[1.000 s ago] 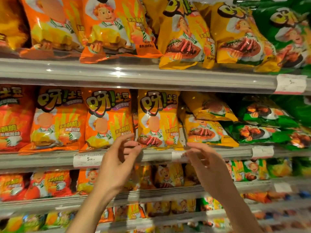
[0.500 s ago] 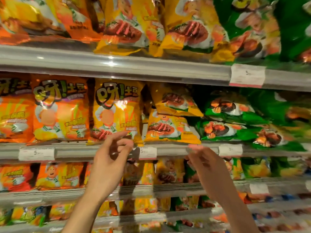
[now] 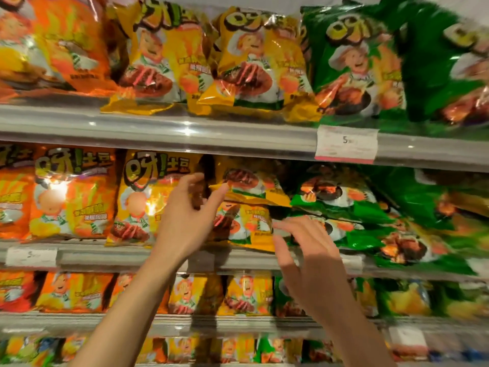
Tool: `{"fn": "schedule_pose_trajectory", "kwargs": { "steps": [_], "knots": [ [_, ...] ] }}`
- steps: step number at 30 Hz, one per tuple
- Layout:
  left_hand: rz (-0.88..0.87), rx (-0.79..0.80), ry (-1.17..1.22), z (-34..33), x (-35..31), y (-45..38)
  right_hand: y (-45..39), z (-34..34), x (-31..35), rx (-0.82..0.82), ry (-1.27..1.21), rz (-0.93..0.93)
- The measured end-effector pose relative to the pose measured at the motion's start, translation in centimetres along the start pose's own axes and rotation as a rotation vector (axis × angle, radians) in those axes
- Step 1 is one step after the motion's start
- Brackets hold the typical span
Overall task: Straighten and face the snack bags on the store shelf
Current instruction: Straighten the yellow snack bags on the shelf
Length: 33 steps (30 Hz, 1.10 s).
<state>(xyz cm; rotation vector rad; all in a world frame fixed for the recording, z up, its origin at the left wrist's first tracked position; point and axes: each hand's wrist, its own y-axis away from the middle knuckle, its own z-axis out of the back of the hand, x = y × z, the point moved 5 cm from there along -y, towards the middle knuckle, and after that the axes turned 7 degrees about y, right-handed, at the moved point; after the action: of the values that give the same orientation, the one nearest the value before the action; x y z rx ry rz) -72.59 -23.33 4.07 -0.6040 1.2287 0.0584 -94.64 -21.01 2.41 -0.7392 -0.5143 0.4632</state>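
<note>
Both grips wide, holding nothing: left hand (image 3: 185, 221), right hand (image 3: 312, 263). Between them, slumped yellow foil snack bags (image 3: 248, 207); advise standing them upright, fronts outward.

Green bags (image 3: 412, 229) blurred at rt; price tag (image 3: 346, 144) unreadable.

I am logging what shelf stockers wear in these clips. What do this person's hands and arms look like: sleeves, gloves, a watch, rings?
Both the left hand and the right hand are bare, with no gloves. No ring, watch or wristband shows on either. Both forearms are uncovered as far down as the picture's lower edge, so no sleeve is in view. Motion blur hides finer detail such as the nails.
</note>
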Motion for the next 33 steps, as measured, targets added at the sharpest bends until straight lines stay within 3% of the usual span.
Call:
{"fn": "schedule_pose_trajectory", "kwargs": {
  "steps": [3,9,15,27,33],
  "knots": [
    [0.042,0.092,-0.075,-1.5,-0.8,-1.7,-2.0,0.0,0.0,-0.104,0.115,0.064],
    [0.047,0.152,-0.248,-2.9,-1.4,-4.1,-3.7,-2.1,-1.7,0.071,0.316,-0.080],
    [0.081,0.199,-0.182,-2.2,0.1,-5.1,-3.5,-1.8,-1.5,0.049,0.332,-0.137],
    [0.000,0.388,0.112,2.7,0.1,-1.7,-5.7,-0.8,2.8,0.206,0.133,-0.315],
    [0.016,0.453,0.126,5.4,1.7,-0.1,-5.2,-2.9,4.6,0.304,-0.045,-0.398]
  ]
}}
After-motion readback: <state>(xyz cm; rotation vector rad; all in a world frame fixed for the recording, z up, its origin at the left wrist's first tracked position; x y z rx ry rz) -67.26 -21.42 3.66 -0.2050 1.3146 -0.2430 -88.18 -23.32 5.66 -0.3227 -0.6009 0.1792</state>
